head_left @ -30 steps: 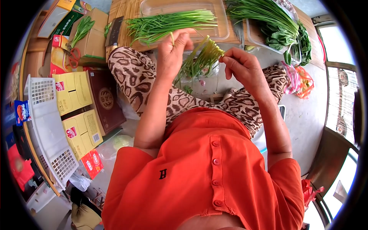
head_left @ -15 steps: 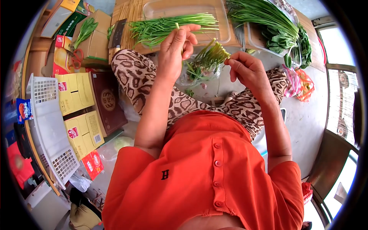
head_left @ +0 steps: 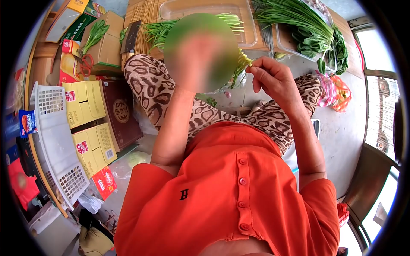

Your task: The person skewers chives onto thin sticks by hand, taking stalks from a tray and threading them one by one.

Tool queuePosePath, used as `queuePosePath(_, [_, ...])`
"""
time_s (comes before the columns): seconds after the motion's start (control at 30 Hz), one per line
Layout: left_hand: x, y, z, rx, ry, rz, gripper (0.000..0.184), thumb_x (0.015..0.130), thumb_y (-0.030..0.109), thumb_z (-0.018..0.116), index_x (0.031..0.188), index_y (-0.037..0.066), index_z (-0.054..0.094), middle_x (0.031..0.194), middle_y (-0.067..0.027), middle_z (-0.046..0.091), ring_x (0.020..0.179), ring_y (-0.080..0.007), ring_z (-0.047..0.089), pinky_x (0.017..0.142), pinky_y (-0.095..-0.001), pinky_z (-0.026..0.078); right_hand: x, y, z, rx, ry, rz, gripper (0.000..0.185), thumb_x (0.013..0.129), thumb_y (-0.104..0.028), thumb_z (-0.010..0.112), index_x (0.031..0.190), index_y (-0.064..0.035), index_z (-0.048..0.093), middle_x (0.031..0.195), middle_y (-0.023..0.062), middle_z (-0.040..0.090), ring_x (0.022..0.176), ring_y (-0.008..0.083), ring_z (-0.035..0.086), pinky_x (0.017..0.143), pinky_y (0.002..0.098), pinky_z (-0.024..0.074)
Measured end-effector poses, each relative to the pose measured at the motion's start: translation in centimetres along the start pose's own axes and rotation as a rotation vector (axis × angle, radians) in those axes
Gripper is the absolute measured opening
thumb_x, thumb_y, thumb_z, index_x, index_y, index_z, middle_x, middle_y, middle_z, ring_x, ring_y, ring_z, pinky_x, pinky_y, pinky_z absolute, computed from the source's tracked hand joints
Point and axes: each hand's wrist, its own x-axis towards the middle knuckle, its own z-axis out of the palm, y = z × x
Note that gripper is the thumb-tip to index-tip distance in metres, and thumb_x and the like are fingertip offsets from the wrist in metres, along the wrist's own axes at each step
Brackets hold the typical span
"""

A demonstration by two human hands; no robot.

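Observation:
A round blur covers my left hand (head_left: 196,53), so its fingers and anything in them cannot be made out. My right hand (head_left: 273,79) pinches the end of a skewered row of green stems (head_left: 243,59); the leafy part of this bunch hangs below, partly behind the blur. Beyond my hands, a pile of long green stems (head_left: 231,20) lies on the wooden table (head_left: 164,54), half hidden by the blur. A clear plastic tray (head_left: 250,32) stands behind the pile.
Thin wooden skewers (head_left: 147,21) and a knife (head_left: 133,36) lie left of the stems. Leafy greens (head_left: 309,40) fill a tray at the right. Red scissors (head_left: 86,65), boxes (head_left: 84,102) and a white basket (head_left: 57,136) are at my left. Plastic bags (head_left: 341,94) hang at the right.
A round blur now covers my left hand and part of the stem pile, where both showed before. My right hand has shifted slightly right and down since the first frame, with the skewered stems.

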Motion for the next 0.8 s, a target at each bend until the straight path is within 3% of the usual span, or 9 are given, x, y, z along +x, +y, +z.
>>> queuePosePath(0.07, [0.0,-1.0,-0.1,-0.201,0.076,-0.073,0.011,0.09,0.013,0.062,0.096,0.004,0.061,0.076,0.0002,0.058,0.055,-0.0055,0.046,0.046,-0.0186,0.032,0.0,-0.1,0.0,-0.013,-0.002,-0.006,0.015,0.094,-0.014,0.053,0.088,-0.0027,0.06,0.059,-0.0031,0.054,0.054,0.0018,0.041,0.049,0.0196,0.0305])
queuePosePath(0.3, [-0.1,0.7,-0.2,-0.145,-0.034,-0.146,0.013,0.089,0.013,0.063,0.097,0.003,0.062,0.077,-0.0008,0.059,0.058,-0.0064,0.049,0.048,-0.0199,0.035,0.1,-0.5,0.0,-0.046,0.008,-0.002,0.014,0.093,-0.014,0.054,0.087,-0.0028,0.06,0.058,-0.0028,0.053,0.054,0.0023,0.042,0.05,0.0201,0.0314])
queuePosePath(0.8, [0.4,-0.9,-1.0,-0.252,-0.019,-0.157,0.017,0.088,0.014,0.064,0.101,0.003,0.064,0.083,-0.0029,0.063,0.059,-0.0082,0.05,0.049,-0.0208,0.036,0.0,-0.4,0.1,-0.04,-0.003,-0.015,0.015,0.093,-0.013,0.053,0.087,-0.0014,0.06,0.058,-0.0019,0.054,0.055,0.0032,0.045,0.051,0.0208,0.0334])
